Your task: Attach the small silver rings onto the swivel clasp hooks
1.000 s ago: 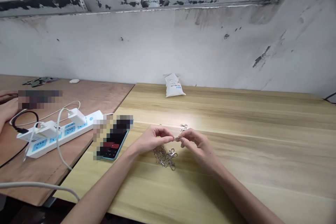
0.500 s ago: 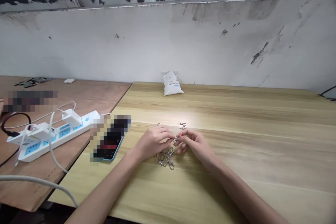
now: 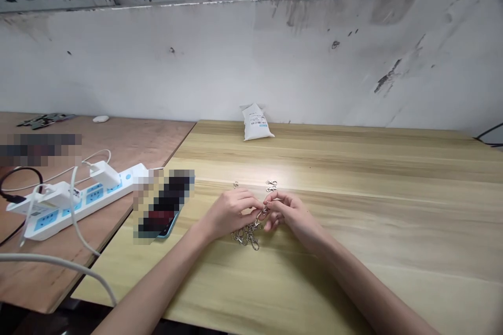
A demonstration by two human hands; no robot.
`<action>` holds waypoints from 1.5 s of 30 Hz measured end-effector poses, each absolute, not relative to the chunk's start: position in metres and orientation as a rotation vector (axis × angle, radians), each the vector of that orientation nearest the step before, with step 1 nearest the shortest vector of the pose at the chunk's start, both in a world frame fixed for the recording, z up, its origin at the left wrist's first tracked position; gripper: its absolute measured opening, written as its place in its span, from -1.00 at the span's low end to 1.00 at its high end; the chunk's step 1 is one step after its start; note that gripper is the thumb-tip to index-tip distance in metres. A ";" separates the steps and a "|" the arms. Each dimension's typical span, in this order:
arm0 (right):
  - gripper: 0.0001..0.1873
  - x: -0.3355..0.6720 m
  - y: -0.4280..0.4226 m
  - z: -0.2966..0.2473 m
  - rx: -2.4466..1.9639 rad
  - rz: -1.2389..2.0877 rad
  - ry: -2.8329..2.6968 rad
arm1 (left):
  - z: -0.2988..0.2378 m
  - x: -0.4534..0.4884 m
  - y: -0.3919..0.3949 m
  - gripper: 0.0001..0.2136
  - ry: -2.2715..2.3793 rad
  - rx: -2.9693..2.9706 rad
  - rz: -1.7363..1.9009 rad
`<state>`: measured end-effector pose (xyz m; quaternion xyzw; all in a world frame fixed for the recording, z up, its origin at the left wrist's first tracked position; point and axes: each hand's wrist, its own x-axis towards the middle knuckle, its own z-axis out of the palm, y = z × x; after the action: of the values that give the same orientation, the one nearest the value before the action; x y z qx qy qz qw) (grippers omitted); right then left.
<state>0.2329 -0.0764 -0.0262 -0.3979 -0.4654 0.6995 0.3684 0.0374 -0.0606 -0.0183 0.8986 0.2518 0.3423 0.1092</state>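
My left hand (image 3: 236,213) and my right hand (image 3: 288,212) meet over the middle of the wooden table. Between their fingertips is a small silver snap hook (image 3: 264,211), pinched from both sides and partly covered by the fingers. Just below my left hand lies a loose pile of silver snap hooks (image 3: 248,235), its upper part hidden by that hand. Beyond my right hand, two snap hooks (image 3: 271,186) lie one above the other. A small metal ring (image 3: 236,185) rests past the knuckles of my left hand.
A phone (image 3: 167,207), partly blurred out, lies left of my hands. A white power strip (image 3: 90,199) with chargers and cables sits on the brown table (image 3: 145,138) at left. Toward the wall stands a white plastic packet (image 3: 257,124) on the light wooden table (image 3: 373,193).
The snap hook between my fingertips has turned and shows more now. My hands stay together in nearly the same place; the whole view has shifted slightly.
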 end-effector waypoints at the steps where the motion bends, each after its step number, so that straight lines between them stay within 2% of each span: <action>1: -0.69 0.233 -0.076 -0.026 -1.020 1.793 -1.198 | -0.019 0.037 -0.060 -0.88 0.742 2.612 1.000; 11: -0.65 0.229 -0.077 -0.027 -1.031 1.742 -1.245 | -0.018 0.037 -0.063 -0.90 0.869 2.535 0.863; 18: -0.65 0.231 -0.076 -0.027 -0.979 1.567 -1.301 | -0.011 0.036 -0.062 -0.92 0.897 2.598 0.888; 22: -0.64 0.234 -0.076 -0.024 -0.957 1.665 -1.293 | -0.011 0.035 -0.063 -0.90 0.910 2.606 0.882; 31: -0.75 0.240 -0.077 -0.022 -0.857 1.515 -1.468 | -0.004 0.037 -0.064 -0.93 0.881 2.291 0.849; 33: -0.72 0.239 -0.076 -0.023 -0.900 1.487 -1.445 | -0.005 0.037 -0.063 -0.94 0.914 2.194 0.856; 38: -0.64 0.234 -0.075 -0.024 -0.996 1.437 -1.328 | -0.009 0.035 -0.060 -0.80 0.992 2.029 0.840; 45: -0.64 0.232 -0.076 -0.023 -0.986 1.458 -1.300 | -0.007 0.036 -0.061 -0.89 1.013 2.057 0.810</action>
<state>0.2322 -0.0765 -0.0232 -0.4005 -0.5280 0.5920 0.4587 0.0361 -0.0612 -0.0068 0.7932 0.3906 0.3123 0.3475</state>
